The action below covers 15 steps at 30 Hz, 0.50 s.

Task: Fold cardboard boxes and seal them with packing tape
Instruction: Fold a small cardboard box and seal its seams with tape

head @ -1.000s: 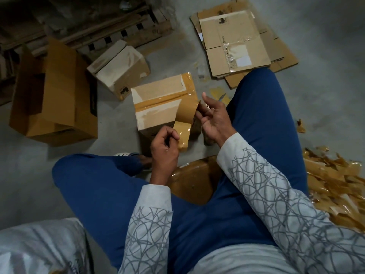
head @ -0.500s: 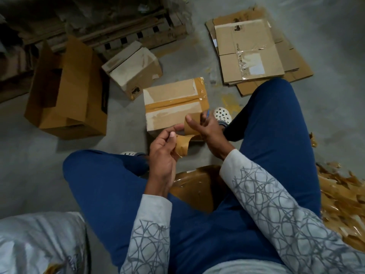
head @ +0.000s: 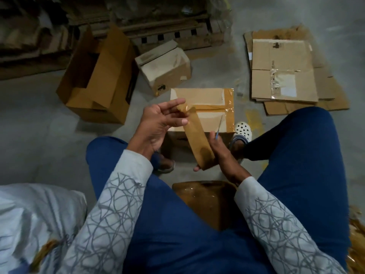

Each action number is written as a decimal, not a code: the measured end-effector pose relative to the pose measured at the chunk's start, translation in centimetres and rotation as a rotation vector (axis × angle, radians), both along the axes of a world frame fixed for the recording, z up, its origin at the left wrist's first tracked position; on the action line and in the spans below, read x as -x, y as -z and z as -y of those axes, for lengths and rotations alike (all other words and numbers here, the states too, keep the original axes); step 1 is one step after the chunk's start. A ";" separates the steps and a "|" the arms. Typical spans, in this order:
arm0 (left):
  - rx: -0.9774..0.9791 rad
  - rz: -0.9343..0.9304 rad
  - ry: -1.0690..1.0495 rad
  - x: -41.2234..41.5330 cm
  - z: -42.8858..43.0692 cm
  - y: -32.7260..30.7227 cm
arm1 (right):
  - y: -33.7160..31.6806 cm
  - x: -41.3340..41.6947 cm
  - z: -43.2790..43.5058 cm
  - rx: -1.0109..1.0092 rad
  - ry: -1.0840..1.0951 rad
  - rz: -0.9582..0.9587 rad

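Over the near edge of the taped box (head: 209,98) on the floor (head: 39,119), the left hand (head: 158,127) pinches the upper end of a tape strip (head: 197,137) while the right hand (head: 221,155) grips its lower end and a thin tool (head: 219,125).

This is a packing storeroom with a bare concrete floor (head: 29,115). Flattened cartons (head: 284,72) lie right of the wooden pallet (head: 177,26). An open box (head: 102,76) stands in front of it.
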<state>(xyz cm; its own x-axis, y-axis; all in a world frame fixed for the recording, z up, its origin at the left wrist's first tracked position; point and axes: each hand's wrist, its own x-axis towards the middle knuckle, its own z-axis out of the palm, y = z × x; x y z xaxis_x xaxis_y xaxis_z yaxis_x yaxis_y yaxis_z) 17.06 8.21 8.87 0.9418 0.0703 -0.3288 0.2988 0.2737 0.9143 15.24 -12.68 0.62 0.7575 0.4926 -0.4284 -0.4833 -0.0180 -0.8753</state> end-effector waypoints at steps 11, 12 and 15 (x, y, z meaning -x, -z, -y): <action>-0.608 -0.076 -0.010 -6.6 -3.4 5.5 | -0.5 -0.6 -0.7 0.091 -0.006 0.034; -0.528 -0.117 0.003 -7.4 -3.8 5.8 | -0.1 -0.8 -1.0 0.098 -0.001 0.037; -0.448 -0.210 0.013 -10.5 -5.7 6.8 | 1.2 -2.1 -2.8 0.139 0.015 0.118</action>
<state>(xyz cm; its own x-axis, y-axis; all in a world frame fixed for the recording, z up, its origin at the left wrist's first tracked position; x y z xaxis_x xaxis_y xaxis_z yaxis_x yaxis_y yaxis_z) 27.56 13.95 2.02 0.8600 0.2368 -0.4521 0.4904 -0.1380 0.8605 17.31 -9.93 -0.53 0.8134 0.4230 -0.3992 -0.3782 -0.1367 -0.9156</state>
